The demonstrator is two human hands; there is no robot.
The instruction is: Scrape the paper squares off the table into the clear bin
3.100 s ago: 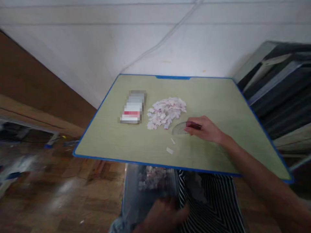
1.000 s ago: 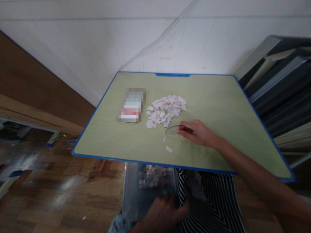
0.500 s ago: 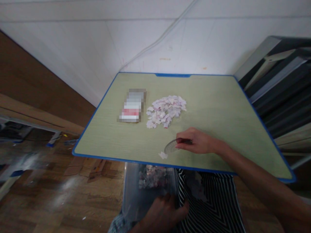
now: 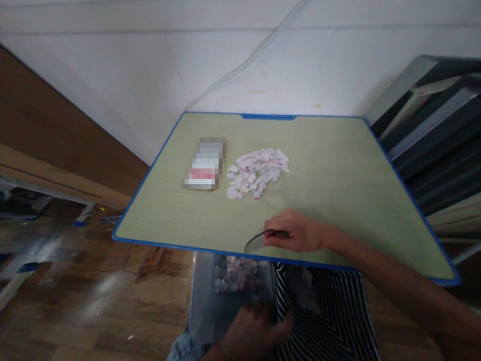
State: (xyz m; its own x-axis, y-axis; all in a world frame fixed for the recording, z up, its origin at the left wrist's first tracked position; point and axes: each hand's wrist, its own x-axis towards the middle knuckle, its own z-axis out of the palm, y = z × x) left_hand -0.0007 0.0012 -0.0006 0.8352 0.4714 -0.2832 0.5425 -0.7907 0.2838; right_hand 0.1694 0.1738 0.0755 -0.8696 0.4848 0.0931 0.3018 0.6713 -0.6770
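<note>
My right hand (image 4: 293,230) is closed round the dark handle of a flat tool (image 4: 256,242) with a curved rim and a greyish, see-through face; its exact kind is unclear. The tool's rim meets the tabletop at the blue front edge. Below that edge, a clear plastic box (image 4: 205,301) holds a heap of small paper scraps (image 4: 236,274). My left hand (image 4: 259,323) is curled over the box's near right rim, its fingertips in shadow. A second pile of torn paper pieces (image 4: 257,173), whitish and pale pink, lies mid-table beyond my right hand.
The pale green table (image 4: 330,165) has a blue edge and stands against a white wall. Left of the pile lies a blurred-out phone-like rectangle (image 4: 205,164). Dark folded frames (image 4: 443,120) lean at right. Striped cloth (image 4: 338,306) covers my lap beside the box.
My right hand has drawn the tool nearer and slightly left, to the front edge. The loose scrap ahead of it is gone from the tabletop. My left hand stays put.
</note>
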